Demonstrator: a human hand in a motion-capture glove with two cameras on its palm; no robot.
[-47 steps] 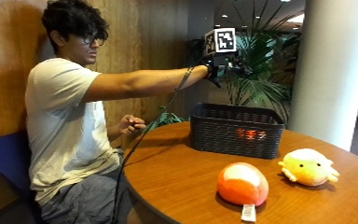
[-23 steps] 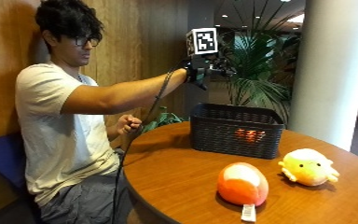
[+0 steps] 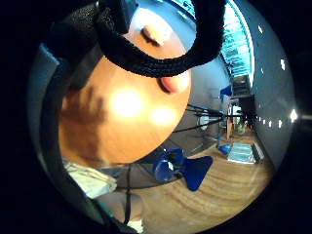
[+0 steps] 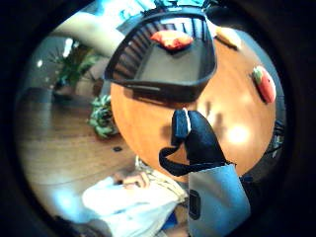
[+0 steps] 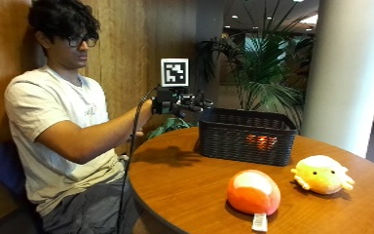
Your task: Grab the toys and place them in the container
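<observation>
A black woven basket [image 5: 245,136] stands at the back of the round wooden table [image 5: 187,180], with an orange toy [image 5: 261,142] glowing through its weave. The thumb side palm view shows that orange toy [image 4: 172,39] lying on the basket [image 4: 148,74] floor. An orange and white plush [image 5: 253,191] and a yellow plush [image 5: 322,174] lie on the table in front of the basket. My gloved right hand [image 5: 174,105] hovers above the table's left edge, beside the basket, fingers extended and holding nothing. A gloved finger [image 4: 197,138] shows over the tabletop.
A potted palm [image 5: 265,68] rises behind the basket and a white column [image 5: 352,73] stands at the right. A wooden wall [image 5: 128,44] is behind the seated person. Blue chairs [image 3: 180,168] stand on the floor beyond the table.
My right hand has come down and back from above the basket toward the person, and now hangs left of the basket. The toys and basket have not moved.
</observation>
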